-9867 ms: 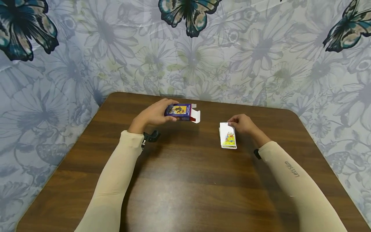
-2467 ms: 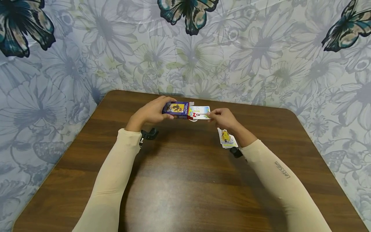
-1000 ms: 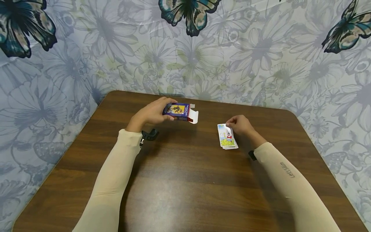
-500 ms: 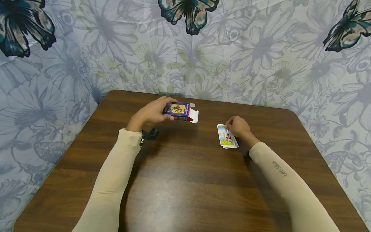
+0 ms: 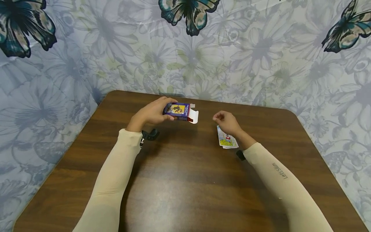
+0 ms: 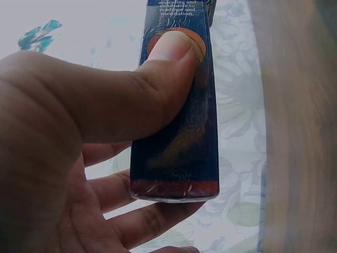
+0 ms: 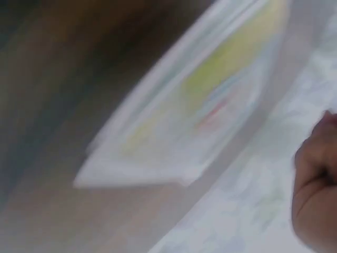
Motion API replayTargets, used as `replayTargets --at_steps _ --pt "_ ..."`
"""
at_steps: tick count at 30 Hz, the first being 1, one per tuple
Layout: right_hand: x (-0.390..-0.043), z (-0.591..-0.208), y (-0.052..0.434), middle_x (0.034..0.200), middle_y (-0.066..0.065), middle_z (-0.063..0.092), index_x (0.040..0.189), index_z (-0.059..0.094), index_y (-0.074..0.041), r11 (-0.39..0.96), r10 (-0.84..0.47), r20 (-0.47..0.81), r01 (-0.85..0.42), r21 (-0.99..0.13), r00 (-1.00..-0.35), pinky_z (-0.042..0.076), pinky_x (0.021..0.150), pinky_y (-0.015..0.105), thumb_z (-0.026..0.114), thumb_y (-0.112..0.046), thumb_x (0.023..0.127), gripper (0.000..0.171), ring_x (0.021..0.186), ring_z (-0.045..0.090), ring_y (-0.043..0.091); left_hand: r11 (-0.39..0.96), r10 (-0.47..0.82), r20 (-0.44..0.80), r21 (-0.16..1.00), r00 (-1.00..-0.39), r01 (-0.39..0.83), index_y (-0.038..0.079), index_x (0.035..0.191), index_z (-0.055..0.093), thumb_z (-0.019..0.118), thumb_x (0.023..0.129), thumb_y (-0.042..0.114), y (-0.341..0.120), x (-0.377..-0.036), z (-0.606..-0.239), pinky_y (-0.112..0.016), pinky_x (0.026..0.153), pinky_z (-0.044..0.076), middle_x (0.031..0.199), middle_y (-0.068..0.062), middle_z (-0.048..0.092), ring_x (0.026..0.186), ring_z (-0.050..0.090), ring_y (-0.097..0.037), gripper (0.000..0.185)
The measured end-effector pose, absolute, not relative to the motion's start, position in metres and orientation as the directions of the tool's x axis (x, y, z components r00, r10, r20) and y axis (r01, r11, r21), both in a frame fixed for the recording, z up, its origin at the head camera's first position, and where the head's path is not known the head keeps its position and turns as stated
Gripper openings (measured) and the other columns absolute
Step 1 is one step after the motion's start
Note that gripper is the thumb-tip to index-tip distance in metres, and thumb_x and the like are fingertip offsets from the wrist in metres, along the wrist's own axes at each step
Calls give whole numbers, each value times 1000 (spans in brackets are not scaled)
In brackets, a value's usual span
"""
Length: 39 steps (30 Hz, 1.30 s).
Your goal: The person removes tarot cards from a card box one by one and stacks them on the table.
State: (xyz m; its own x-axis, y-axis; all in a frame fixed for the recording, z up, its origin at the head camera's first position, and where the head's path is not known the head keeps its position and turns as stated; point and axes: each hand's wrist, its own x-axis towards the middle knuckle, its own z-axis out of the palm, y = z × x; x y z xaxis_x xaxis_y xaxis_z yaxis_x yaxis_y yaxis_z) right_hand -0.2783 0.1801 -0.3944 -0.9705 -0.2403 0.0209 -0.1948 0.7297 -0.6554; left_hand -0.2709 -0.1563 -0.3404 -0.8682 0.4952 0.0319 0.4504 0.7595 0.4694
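Note:
My left hand (image 5: 153, 111) grips a blue card box (image 5: 178, 111) lying sideways, thumb across its narrow side and fingers behind it. In the left wrist view the thumb presses on the dark side of that box (image 6: 176, 153). White and red flaps (image 5: 193, 115) stand unfolded at its right end. To the right, a small stack of picture cards (image 5: 227, 139) lies face up on the table, its edges slightly uneven. My right hand (image 5: 227, 122) is over the far end of the stack, fingers loosely curled with nothing visible in them. Motion blurs the cards (image 7: 200, 100) in the right wrist view.
A brown wooden table (image 5: 179, 180) spreads beneath both arms, its far edge close behind the box. A floral cloth (image 5: 203, 64) with butterflies hangs behind it. Dark wrist straps show at both cuffs.
Earlier my right hand drew a card from the box and laid it on the stack. It has since released that card and moved left and away from me. The left hand stays put.

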Motion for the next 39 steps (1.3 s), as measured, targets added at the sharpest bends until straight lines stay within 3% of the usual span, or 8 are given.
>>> replayTargets --at_steps 3,8,15,21,24,28,33,39 --pt "-271 -383 152 99 12 66 113 63 1 535 -307 55 -220 -815 -950 46 70 29 57 -22 101 27 86 60 20 761 494 33 467 -869 450 18 147 41 76 86 33 -157 -272 -340 -48 104 40 138 -12 48 118 49 -27 71" --pt "-263 -370 118 79 2 63 109 62 1 342 -357 -12 -119 -932 -934 34 48 22 56 -18 101 21 53 42 7 759 494 33 472 -869 449 17 147 42 76 87 33 -157 -272 -339 -47 105 40 138 -12 48 119 49 -27 71" --pt "-263 -369 97 80 3 66 102 66 -4 464 -306 -148 -11 -886 -941 34 50 24 58 -29 99 27 54 41 10 758 497 32 471 -867 451 19 147 41 76 87 33 -154 -271 -339 -49 105 40 140 -12 47 119 50 -27 71" --pt "-266 -371 91 78 6 67 95 66 -1 502 -295 -160 -10 -865 -942 31 46 24 55 -24 99 25 48 37 8 755 501 34 470 -865 457 19 147 42 76 87 33 -153 -273 -340 -48 105 41 140 -12 47 118 50 -26 71" --pt "-266 -372 90 85 17 69 93 65 -2 508 -294 -167 -6 -861 -941 30 45 23 55 -23 99 24 48 37 7 754 505 37 467 -863 461 18 147 42 76 87 33 -153 -274 -341 -48 105 40 139 -12 48 118 50 -26 71" --pt "-265 -371 92 91 21 69 92 67 -3 524 -289 -168 -9 -852 -942 30 46 24 57 -27 99 27 49 38 8 755 505 35 467 -863 461 19 146 42 76 87 33 -153 -274 -342 -48 105 41 138 -12 48 118 50 -26 70" --pt "-264 -368 101 82 9 65 91 69 -4 535 -276 -153 -20 -845 -949 32 50 25 61 -31 96 28 55 40 10 755 505 35 466 -863 461 18 146 42 75 87 32 -155 -273 -341 -48 104 41 137 -12 49 117 50 -26 69" --pt "-263 -368 112 81 9 63 93 69 -2 520 -276 -156 -11 -854 -948 33 50 26 62 -29 96 28 55 40 9 758 502 38 461 -864 461 16 146 42 76 87 32 -156 -273 -341 -48 104 41 137 -12 49 118 50 -26 70"
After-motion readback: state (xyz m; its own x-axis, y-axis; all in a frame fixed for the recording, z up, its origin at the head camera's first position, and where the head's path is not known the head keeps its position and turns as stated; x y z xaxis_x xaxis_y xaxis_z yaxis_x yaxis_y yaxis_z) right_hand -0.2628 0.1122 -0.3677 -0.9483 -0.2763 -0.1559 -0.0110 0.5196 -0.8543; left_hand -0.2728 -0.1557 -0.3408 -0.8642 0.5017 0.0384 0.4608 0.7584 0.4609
